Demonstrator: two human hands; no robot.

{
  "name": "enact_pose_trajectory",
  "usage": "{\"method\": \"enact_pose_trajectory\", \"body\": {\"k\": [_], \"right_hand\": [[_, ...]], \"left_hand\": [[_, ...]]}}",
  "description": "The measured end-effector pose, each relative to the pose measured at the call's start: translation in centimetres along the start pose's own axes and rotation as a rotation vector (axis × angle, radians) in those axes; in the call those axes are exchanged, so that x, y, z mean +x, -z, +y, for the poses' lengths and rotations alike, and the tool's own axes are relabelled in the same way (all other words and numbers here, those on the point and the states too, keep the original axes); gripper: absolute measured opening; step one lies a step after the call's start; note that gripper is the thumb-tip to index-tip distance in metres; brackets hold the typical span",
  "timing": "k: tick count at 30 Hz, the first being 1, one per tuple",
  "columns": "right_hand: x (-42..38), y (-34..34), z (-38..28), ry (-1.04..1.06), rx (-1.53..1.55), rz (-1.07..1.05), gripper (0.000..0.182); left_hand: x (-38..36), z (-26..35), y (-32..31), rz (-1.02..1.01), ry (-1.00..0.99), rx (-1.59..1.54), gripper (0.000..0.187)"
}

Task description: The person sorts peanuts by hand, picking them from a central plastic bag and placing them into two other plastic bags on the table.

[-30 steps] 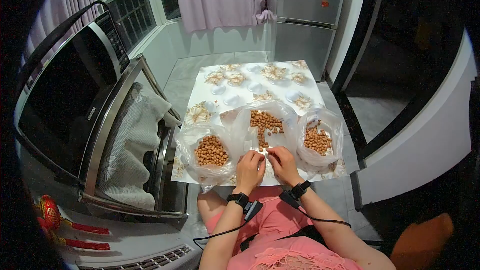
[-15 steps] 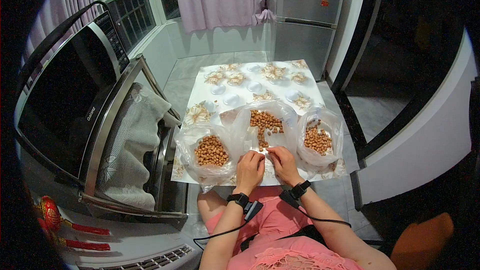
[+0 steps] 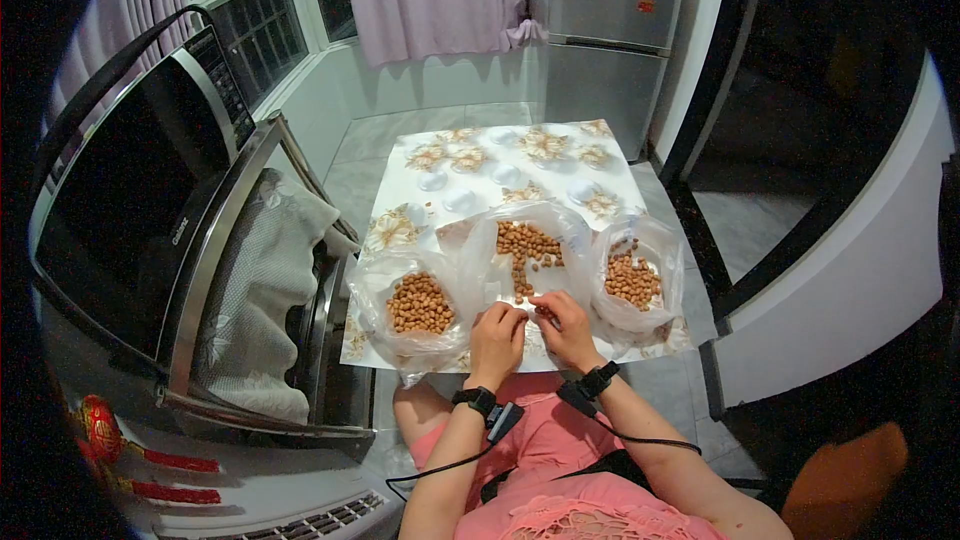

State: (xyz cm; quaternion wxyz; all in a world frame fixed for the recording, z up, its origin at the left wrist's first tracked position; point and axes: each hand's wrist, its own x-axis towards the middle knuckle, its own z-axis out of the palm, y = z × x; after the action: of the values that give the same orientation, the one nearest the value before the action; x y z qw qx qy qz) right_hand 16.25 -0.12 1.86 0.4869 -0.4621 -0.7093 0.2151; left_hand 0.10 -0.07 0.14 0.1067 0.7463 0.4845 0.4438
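My left hand (image 3: 497, 338) and my right hand (image 3: 566, 328) are close together at the near edge of the middle plastic bag (image 3: 575, 240). Both have curled, pinched fingers; whatever is between the left fingertips is too small to make out. At the right fingertips a small dark reddish-brown bit shows, perhaps a peanut. Just beyond the hands, loose brown peanuts (image 3: 528, 240) lie in the opened middle bag, with a narrow trail reaching toward my fingers. The left plastic bag (image 3: 365, 285) holds a heap of peanuts (image 3: 420, 303). More peanuts (image 3: 632, 280) sit in the right plastic bag (image 3: 672, 265).
A flowered cloth covers the table (image 3: 480, 140). On the left, a microwave (image 3: 120, 200) stands on a metal rack (image 3: 185, 350) draped with a lace cloth (image 3: 255, 310). A refrigerator (image 3: 605, 80) is at the back, and a dark doorway on the right. Cables run from both wrist straps.
My hands stay at nearly the same spot, with small finger movements. The right fingers have lifted slightly, showing a small brown bit. The whole view has shifted slightly.
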Motion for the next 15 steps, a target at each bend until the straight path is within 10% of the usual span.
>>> {"method": "enact_pose_trajectory", "body": {"k": [15], "right_hand": [[-0.04, 0.03, 0.12, -0.003, -0.028, -0.001, 0.016]], "left_hand": [[0.02, 0.1, 0.08, -0.003, 0.01, 0.005, 0.007]]}}
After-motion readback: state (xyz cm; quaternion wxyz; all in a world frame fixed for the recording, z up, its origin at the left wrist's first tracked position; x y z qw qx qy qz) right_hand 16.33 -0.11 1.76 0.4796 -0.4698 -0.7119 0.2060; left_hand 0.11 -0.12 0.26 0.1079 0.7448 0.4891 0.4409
